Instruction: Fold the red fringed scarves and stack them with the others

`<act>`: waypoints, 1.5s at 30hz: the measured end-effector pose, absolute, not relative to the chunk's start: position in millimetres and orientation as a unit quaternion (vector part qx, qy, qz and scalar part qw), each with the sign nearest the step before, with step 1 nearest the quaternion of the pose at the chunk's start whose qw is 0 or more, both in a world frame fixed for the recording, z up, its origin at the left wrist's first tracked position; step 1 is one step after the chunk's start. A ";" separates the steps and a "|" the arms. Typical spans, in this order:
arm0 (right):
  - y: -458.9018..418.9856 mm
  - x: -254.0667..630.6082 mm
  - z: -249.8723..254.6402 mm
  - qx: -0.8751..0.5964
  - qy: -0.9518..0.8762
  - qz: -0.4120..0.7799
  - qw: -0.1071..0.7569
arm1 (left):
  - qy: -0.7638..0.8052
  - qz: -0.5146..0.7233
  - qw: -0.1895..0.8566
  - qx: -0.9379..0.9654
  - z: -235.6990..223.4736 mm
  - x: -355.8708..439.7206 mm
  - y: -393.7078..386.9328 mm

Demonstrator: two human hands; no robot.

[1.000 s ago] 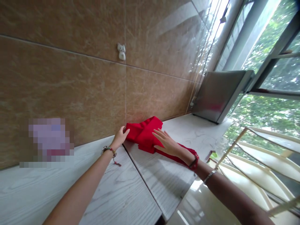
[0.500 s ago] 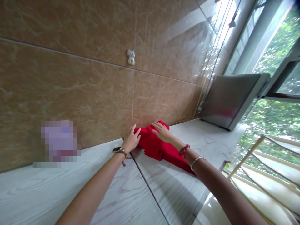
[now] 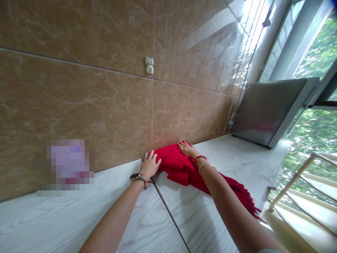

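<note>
A red scarf (image 3: 179,174) with a fringed end lies bunched and partly folded on the white wood-grain surface, close against the tiled wall. My left hand (image 3: 150,166) rests at the scarf's left end, fingers stretched and spread. Flat on the scarf's far edge lies my right hand (image 3: 187,149), its fingers extended. The right forearm crosses over the scarf and hides part of it; the fringe shows beyond the arm, toward the lower right.
Brown marbled tiles (image 3: 105,116) form the wall behind, with a small white cat figure (image 3: 149,65) on it. A grey boxy appliance (image 3: 265,109) stands at the right by the window. A pale slatted rack (image 3: 302,186) is at lower right. A blurred-out patch (image 3: 70,161) is at left.
My right hand has come down flat onto the scarf's far edge. More of the scarf's fringe now shows past my right forearm. The left hand stays at the scarf's left end.
</note>
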State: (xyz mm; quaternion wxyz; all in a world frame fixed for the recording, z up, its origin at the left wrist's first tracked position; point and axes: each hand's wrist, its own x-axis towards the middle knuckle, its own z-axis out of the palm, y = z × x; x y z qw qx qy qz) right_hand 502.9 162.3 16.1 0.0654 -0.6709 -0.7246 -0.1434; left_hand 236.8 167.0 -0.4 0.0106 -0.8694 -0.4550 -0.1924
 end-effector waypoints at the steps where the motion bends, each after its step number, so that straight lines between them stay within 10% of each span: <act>1: 161.9 502.6 16.9 -0.681 -0.716 -0.136 0.071 | -0.454 -0.188 0.002 -0.871 0.8 236.9 167.9; 10: 102.8 471.0 49.3 -0.621 -0.760 -0.066 0.181 | -0.344 -0.249 0.016 -0.905 20.5 240.1 144.7; 33: 3.2 435.8 18.5 -0.493 -0.832 -0.240 0.083 | -0.249 -0.107 0.015 -0.962 21.0 220.0 142.0; 45: -2.2 433.5 15.4 -0.518 -0.831 -0.082 0.186 | -0.258 -0.114 -0.069 -0.957 15.9 244.0 117.4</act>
